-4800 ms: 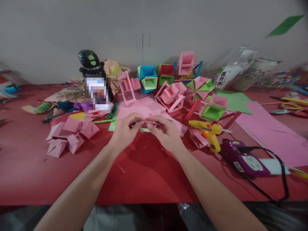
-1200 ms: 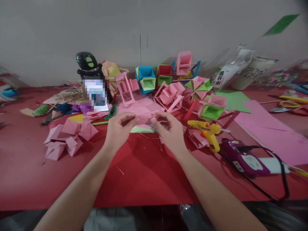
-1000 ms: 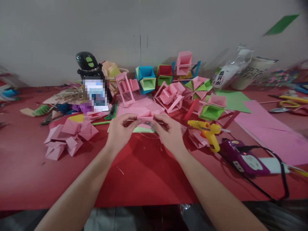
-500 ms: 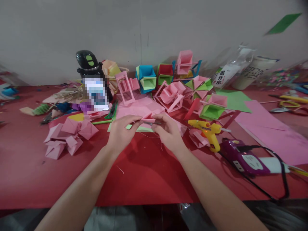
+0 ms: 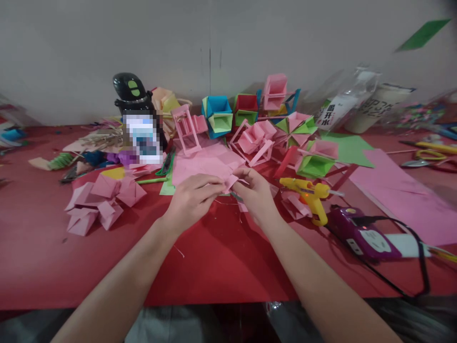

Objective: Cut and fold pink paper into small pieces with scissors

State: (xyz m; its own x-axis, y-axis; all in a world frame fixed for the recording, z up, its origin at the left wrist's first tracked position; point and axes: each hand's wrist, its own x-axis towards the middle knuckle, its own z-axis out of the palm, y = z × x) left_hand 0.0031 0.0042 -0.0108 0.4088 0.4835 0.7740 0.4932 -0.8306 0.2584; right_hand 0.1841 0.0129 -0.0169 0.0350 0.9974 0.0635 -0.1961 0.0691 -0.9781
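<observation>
A small folded piece of pink paper point(image 5: 230, 183) is pinched between my two hands above the red tabletop. My left hand point(image 5: 194, 196) grips its left end, fingers pressed together and pointing right. On the other side my right hand point(image 5: 255, 193) holds it between thumb and fingers. The fingers cover much of the folds. Behind the hands lies a large pink sheet point(image 5: 203, 164) over pale green paper point(image 5: 167, 187). A cluster of folded pink paper boxes point(image 5: 103, 200) rests to the left.
A yellow glue gun point(image 5: 309, 195) lies to the right, near a purple power strip point(image 5: 366, 233) with a black cable. Paper models point(image 5: 255, 138) line the back. A phone point(image 5: 143, 138) leans on a black stand; a bottle point(image 5: 348, 100) stands at the back right.
The pink paper has turned from an open, boat-like fold facing me to a tilted piece between the fingertips. My left hand has shifted right and rolled over, closer to my right hand.
</observation>
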